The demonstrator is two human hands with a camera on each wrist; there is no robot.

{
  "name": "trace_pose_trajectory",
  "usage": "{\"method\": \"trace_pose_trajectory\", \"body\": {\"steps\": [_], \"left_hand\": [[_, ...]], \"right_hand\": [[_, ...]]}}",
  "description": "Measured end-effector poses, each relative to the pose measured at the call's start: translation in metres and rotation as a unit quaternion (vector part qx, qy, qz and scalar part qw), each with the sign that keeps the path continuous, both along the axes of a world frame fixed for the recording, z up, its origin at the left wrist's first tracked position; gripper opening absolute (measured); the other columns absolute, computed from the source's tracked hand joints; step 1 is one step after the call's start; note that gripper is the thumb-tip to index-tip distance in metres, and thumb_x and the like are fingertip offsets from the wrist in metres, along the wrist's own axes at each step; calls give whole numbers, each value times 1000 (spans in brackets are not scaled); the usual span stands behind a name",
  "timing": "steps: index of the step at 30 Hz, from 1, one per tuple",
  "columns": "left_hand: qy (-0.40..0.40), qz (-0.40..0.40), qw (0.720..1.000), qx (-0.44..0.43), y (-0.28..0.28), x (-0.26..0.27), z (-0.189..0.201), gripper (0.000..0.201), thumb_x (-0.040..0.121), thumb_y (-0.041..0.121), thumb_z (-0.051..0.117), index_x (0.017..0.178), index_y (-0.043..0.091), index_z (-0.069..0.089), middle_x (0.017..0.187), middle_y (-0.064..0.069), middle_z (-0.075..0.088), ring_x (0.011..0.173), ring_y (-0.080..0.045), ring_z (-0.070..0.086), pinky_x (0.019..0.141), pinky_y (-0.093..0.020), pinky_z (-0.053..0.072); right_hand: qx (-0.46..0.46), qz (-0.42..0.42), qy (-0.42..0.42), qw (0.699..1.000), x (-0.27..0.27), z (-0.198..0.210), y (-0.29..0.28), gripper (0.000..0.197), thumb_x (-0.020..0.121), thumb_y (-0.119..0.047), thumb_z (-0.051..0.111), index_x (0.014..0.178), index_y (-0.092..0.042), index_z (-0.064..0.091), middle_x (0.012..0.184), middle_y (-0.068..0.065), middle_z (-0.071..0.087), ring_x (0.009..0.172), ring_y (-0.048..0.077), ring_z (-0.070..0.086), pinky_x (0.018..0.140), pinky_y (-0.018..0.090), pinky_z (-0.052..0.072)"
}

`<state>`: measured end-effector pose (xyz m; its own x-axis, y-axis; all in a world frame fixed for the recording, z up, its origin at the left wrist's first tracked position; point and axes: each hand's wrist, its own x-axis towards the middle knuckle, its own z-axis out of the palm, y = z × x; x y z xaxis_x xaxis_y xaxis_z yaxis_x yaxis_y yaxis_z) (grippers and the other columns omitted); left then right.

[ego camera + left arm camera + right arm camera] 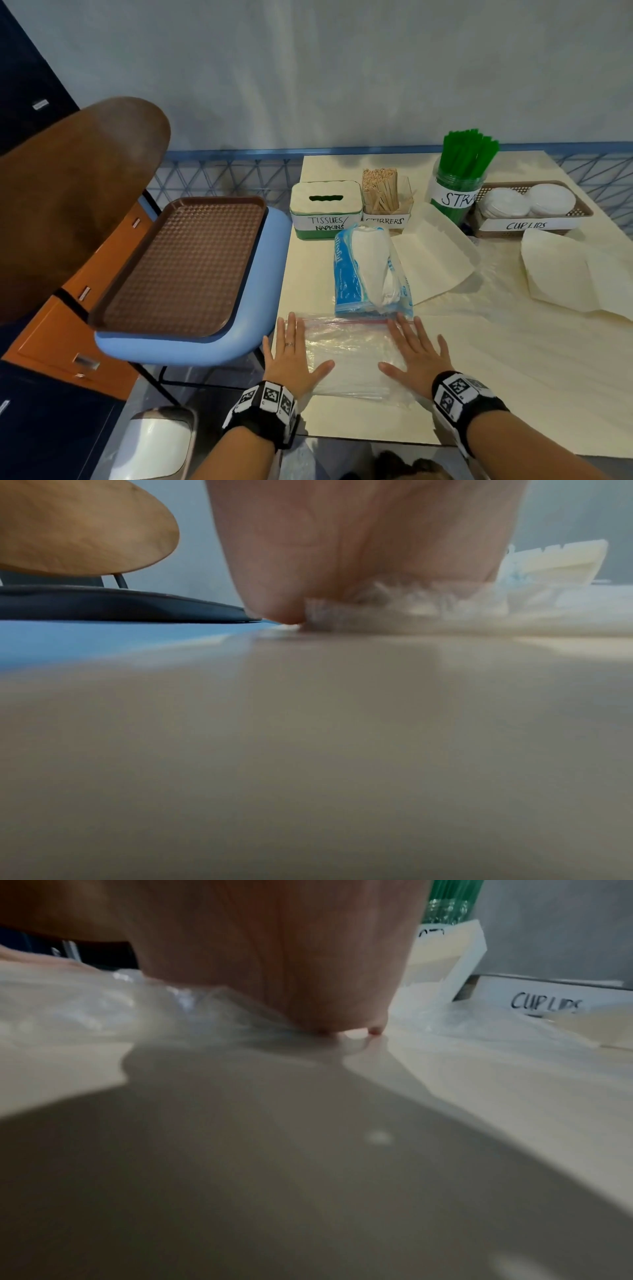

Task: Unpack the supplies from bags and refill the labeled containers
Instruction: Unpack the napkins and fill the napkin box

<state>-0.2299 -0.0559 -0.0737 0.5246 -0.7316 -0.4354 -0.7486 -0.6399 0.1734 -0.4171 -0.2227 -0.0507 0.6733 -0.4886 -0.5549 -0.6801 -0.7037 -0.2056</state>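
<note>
Left hand [294, 356] and right hand [412, 353] lie flat, fingers [291, 329] straight and spread, pressing an empty clear zip bag [349, 356] onto the bench [513, 370] and gripping nothing. Stirrers [380, 192], straws [466, 157] and cup lids [531, 205] already fill their labeled containers, while an opened tissue pack [370, 274] lies just before the tissue box [325, 209], so tissues probably remain. The bench is paper-covered against a pale wall; a brown tray [178, 267] rests on a blue chair [267, 274] beside it.
</note>
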Motion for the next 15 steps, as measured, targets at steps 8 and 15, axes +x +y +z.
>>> {"method": "trace_pose_trajectory", "body": {"steps": [8,15], "left_hand": [[78,147,982,-95,-17,34,108,77,93,60,24,149,20,-9,159,-1,-1,146,-21,-6,115,-54,-3],[84,154,959,-224,-77,112,206,70,97,48,33,150,11,6,155,-11,22,141,-26,27,111,-35,23]], "right_hand": [[-53,19,-32,998,17,78,-25,63,91,-64,20,141,-28,33,148,-5,37,135,16,36,114,47,9],[-17,-64,-207,976,108,150,-94,38,98,-27,42,131,-9,48,126,10,58,113,24,55,94,29,40]]}}
